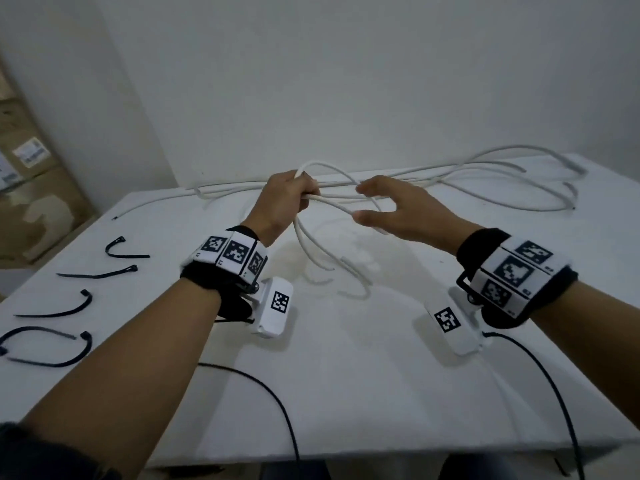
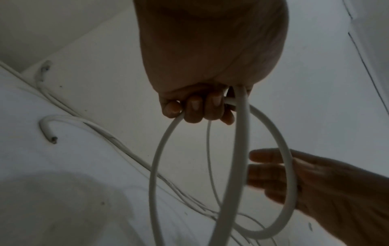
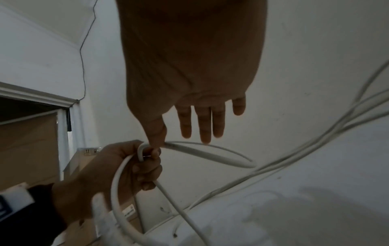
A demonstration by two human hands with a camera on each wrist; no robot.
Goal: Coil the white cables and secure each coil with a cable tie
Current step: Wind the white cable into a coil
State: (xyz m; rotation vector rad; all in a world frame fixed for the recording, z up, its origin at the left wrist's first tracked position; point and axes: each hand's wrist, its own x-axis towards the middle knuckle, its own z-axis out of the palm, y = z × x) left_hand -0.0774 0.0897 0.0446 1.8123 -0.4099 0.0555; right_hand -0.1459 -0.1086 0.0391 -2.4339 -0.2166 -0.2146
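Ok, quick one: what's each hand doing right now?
Left hand: fingers curled round the white cable coil, holding it.
Right hand: open, fingers spread beside the loop, gripping nothing.

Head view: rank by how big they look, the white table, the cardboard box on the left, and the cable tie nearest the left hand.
1. White table, largest by far.
2. Cardboard box, partly cut off by the frame.
3. Cable tie, smallest.

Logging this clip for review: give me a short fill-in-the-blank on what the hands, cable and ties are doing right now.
1. The left hand grips loops of the white ____.
2. The right hand has its fingers ____ and grips nothing.
3. The black cable ties lie on the table to the person's ____.

Missing words: cable; spread open; left
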